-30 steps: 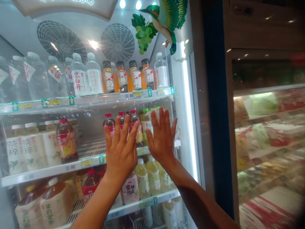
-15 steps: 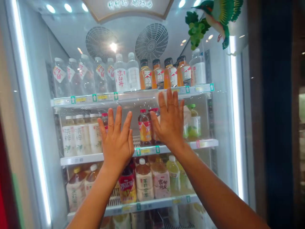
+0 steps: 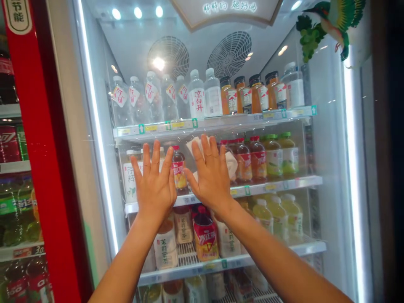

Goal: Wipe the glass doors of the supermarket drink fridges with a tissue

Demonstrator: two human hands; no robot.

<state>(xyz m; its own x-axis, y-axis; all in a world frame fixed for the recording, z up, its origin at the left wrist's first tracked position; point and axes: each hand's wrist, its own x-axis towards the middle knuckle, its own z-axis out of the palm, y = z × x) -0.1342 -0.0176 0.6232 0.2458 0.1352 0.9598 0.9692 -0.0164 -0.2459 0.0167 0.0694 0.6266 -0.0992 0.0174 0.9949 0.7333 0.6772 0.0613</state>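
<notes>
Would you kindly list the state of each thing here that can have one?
Glass door: shut, both palms against it.
Left hand: open, flat, empty.
Right hand: open, pressing a white cloth on the glass.
Cooler lights: on.
Shelves: stocked with upright bottles.

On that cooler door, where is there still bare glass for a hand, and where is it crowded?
Bare glass lies right of the right hand and its white cloth, toward the lit right door edge, and left of the left hand up to the lit left door edge. The middle, at the second shelf, is crowded: both palms sit close together.
</notes>
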